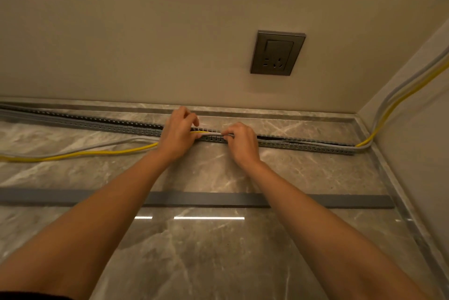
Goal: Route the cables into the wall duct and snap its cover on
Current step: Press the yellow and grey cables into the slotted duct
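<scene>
A grey slotted duct (303, 145) runs along the marble floor near the wall, its top uncovered. A yellow cable (97, 152) and a grey cable (97, 145) lie loose on the floor at the left and sit inside the duct to the right of my hands. My left hand (178, 135) grips both cables at the duct's middle. My right hand (240, 140) pinches them just to the right, pressing them at the slots. The flat grey cover strip (206, 199) lies on the floor nearer to me, under my forearms.
A dark wall socket (277, 53) sits on the beige wall above the duct. At the right corner the yellow and grey cables (398, 98) climb the side wall. The duct's left stretch (85, 121) holds no cables.
</scene>
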Motion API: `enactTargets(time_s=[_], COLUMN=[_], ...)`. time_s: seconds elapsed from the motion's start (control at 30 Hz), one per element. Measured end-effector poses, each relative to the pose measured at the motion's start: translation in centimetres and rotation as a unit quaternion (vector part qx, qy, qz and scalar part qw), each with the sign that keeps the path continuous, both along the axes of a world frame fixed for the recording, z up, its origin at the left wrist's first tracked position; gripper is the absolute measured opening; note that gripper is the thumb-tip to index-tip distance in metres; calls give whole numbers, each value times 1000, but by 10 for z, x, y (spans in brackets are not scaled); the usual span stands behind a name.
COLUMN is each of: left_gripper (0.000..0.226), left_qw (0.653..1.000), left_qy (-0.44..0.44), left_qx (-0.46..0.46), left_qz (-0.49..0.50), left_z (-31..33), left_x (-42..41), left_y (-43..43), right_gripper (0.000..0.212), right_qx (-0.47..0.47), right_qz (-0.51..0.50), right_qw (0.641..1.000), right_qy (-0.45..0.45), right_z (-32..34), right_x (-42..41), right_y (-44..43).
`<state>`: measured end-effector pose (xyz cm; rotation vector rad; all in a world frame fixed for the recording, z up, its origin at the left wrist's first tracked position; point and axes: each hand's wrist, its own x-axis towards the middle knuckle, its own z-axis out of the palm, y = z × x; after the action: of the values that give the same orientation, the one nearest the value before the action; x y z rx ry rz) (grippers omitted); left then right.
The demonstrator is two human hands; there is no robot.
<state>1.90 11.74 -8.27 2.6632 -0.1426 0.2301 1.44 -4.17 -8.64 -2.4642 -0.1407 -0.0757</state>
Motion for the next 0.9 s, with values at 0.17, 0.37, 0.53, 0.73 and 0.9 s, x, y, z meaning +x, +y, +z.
enactTargets(time_s=[0.17, 0.37, 0.53, 0.73, 0.9], left_gripper=[11, 12, 25, 7, 17], left_qw=[980, 963, 975, 973, 982], left_qy=[-32, -16, 49, 60, 27], left_qx=[170, 190, 124, 103, 87], left_qz=[-96, -192, -177, -196, -163], left_z=[4, 3, 14, 21, 20], left_x=[-13, -10, 4, 15, 20], left_y=[43, 67, 72, 74, 75], right_gripper=[20, 21, 20, 22, 18], right_qx=[-49, -40, -20, -36, -53], right_qz=[-8, -52, -111, -132, -148], right_qw=[997, 997, 994, 990, 987], right_qy=[-52, -40, -8, 30, 36], right_z=[0, -3, 2, 0, 4], right_x=[-6, -16, -9, -4, -2], right_y=[28, 74, 85, 90, 91])
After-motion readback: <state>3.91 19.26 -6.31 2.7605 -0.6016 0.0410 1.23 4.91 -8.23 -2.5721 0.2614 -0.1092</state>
